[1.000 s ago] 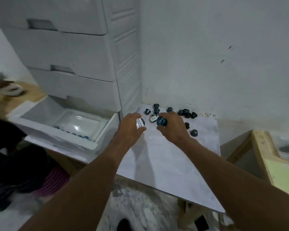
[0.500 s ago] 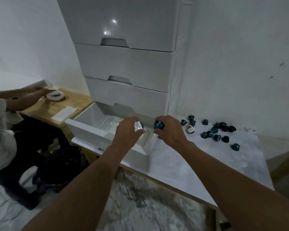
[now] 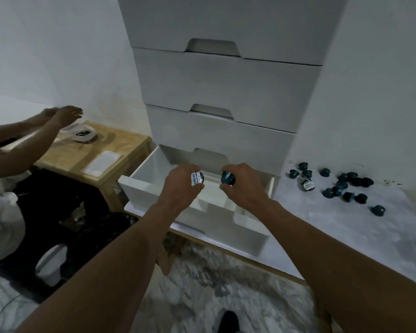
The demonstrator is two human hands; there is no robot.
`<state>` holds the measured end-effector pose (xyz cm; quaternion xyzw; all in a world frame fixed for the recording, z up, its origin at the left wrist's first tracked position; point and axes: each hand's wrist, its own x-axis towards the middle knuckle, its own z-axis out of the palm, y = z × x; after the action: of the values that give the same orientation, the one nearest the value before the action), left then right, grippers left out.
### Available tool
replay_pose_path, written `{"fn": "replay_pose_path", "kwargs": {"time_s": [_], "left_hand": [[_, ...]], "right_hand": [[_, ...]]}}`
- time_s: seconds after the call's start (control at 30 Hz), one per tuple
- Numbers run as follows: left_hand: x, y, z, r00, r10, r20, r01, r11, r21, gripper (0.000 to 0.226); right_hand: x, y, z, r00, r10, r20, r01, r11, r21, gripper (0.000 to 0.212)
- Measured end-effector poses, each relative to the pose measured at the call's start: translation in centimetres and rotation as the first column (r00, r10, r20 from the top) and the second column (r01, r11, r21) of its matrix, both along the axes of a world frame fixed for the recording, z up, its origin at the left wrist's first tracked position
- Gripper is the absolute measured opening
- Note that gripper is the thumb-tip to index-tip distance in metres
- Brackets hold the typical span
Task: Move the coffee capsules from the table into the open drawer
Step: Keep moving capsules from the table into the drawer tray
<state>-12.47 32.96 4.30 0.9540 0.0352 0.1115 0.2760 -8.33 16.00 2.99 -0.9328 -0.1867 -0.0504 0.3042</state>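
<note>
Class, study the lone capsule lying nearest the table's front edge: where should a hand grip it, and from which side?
Pinch the lone capsule across its round side walls, coming from above. It lies apart from the cluster, with bare table all round, so thumb and finger should fit either side.

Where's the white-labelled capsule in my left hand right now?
Head view, centre: the white-labelled capsule is pinched in the left hand over the open drawer, just left of the blue capsule in the right hand.
</note>
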Motion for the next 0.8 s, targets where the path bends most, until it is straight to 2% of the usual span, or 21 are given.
{"fn": "replay_pose_path", "kwargs": {"time_s": [0.2,0.4,0.47,0.57,0.7,0.8], "left_hand": [[5.2,2.3,-1.8,0.996,-0.018,-0.088,0.022,0.999,0.046,0.046],[10.9,4.4,-4.3,0.96,-0.073,-0.271,0.124,0.977,0.176,0.044],[12.8,5.3,-5.2,0.933,-0.105,-0.345,0.179,0.965,0.191,0.045],[14.8,6.5,-6.1,0.891,-0.141,-0.432,0.261,0.937,0.232,0.043],[16.3,8.5,-6.8,0.811,-0.219,-0.543,0.43,0.852,0.298,0.044],[17.2,10.1,-7.7,0.762,-0.273,-0.588,0.509,0.813,0.283,0.042]], "right_hand": [[5.1,2.9,-2.3,1.0,0.019,0.005,-0.019,1.0,0.013,0.025],[10.0,5.8,-6.4,0.988,0.041,-0.146,-0.047,0.998,-0.039,0.033],[11.3,6.5,-7.6,0.976,0.022,-0.216,-0.037,0.997,-0.067,0.039],[12.5,7.4,-9.0,0.956,-0.014,-0.292,-0.021,0.993,-0.115,0.037],[12.9,8.7,-10.2,0.927,-0.059,-0.369,0.004,0.989,-0.147,0.042],[13.0,10.0,-10.7,0.913,-0.082,-0.4,0.025,0.989,-0.146,0.043]]}}
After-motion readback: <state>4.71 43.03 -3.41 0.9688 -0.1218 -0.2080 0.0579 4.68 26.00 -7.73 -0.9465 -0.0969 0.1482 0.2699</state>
